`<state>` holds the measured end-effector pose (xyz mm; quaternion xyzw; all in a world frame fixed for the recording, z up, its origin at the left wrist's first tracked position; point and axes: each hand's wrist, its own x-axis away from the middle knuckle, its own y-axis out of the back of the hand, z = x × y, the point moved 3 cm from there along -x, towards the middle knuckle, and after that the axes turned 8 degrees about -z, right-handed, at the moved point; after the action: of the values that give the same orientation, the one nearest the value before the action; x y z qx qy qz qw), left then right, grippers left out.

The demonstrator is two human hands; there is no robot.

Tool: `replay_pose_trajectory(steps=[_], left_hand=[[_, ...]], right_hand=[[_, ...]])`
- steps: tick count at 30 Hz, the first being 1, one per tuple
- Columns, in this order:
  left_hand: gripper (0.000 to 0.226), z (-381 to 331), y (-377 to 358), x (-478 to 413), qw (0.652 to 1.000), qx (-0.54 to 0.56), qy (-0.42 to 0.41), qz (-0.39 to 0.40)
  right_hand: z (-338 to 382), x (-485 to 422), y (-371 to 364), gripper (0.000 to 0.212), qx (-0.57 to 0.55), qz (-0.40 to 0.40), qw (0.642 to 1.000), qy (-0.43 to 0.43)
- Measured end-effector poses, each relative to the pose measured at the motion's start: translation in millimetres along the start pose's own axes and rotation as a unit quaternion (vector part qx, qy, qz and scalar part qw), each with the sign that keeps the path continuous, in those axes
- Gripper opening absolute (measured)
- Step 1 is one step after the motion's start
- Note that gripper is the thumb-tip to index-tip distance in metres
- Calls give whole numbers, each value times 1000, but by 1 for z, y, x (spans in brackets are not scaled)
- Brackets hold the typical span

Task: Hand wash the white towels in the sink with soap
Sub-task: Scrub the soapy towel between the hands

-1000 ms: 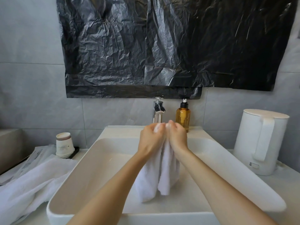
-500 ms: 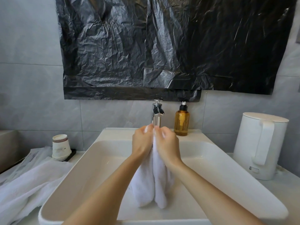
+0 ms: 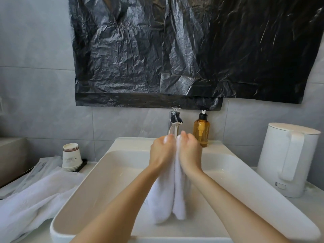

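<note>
While the left hand (image 3: 162,151) and right hand (image 3: 189,152) stay clamped together on the bunched white terry towel (image 3: 166,199), hanging below them into the white rectangular ceramic sink (image 3: 98,186), they have slid slightly, apparently mid-scrub.

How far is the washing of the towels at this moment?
Done: nothing shows as finished; whether the towel is soaped cannot be told. In hand: left hand and right hand grip it, bunched together, above the sink. Left: a second towel lies on the counter left of the sink, apparently unwashed.
</note>
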<state>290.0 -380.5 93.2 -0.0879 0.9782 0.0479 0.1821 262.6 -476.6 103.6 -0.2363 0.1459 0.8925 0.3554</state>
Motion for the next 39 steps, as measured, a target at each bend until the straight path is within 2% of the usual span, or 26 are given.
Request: replay_pose_trajectory(steps=[2,4,8,10,13,14,15,17,19,20,23,25,27,29,30,31,34,35,37,39], left_hand=[[32,-3,-4,1,1000,11,-3,21],[34,-5,-3,-2,1000,12,-5,15],[51,-2,8,-3,998,-6,5,-61],[49,-4,5,1,1000,12,8,-16],[33,-13,-12,12,990,75,-4,121],[34,-14,-17,14,987,77,-15,141],[35,-14,-20,14,989,67,-22,132],[37,-9,-14,5,998,19,-21,51],[39,-3,-3,-1,999,-15,-17,-25],[40,-2,1,-1,1000,-9,-15,-25],[34,-6,-9,9,993,76,10,93],[29,-8,-18,15,987,94,13,130],[35,-8,-16,7,997,63,18,50],[39,-3,-6,0,999,10,28,-38],[38,0,-3,-2,999,2,33,-38],[36,1,-2,-2,999,14,37,-6],[34,-3,-12,11,989,70,38,126],[33,-5,-16,14,987,70,26,139],[34,-6,-18,9,995,45,16,88],[37,-2,-12,1,1000,10,16,9]], right_hand=[[-1,-2,4,37,-13,-23,999,-24],[-1,4,5,35,-12,-14,1000,-16],[2,13,-2,35,-7,56,998,29],[-5,-1,-5,33,-8,33,999,-20],[-18,-24,8,40,-9,-74,989,-129],[-22,-26,13,40,-8,-89,986,-140],[-23,-25,15,37,-10,-84,988,-130],[-18,-13,10,30,-16,-29,997,-72],[-15,2,0,35,-32,28,999,-32],[-16,2,-4,37,-43,32,998,-43],[-25,-15,-1,34,-69,-36,987,-142],[-28,-16,8,32,-82,-66,982,-155],[-21,-9,10,34,-77,-34,993,-84],[-14,3,2,35,-83,34,995,-38],[-12,4,-2,36,-90,55,993,-46],[-14,0,-5,35,-102,49,991,-76],[-25,-19,4,31,-106,-58,976,-182],[-28,-19,8,29,-101,-75,974,-187],[-24,-13,11,29,-89,-49,987,-125],[-15,1,5,34,-90,14,994,-54]])
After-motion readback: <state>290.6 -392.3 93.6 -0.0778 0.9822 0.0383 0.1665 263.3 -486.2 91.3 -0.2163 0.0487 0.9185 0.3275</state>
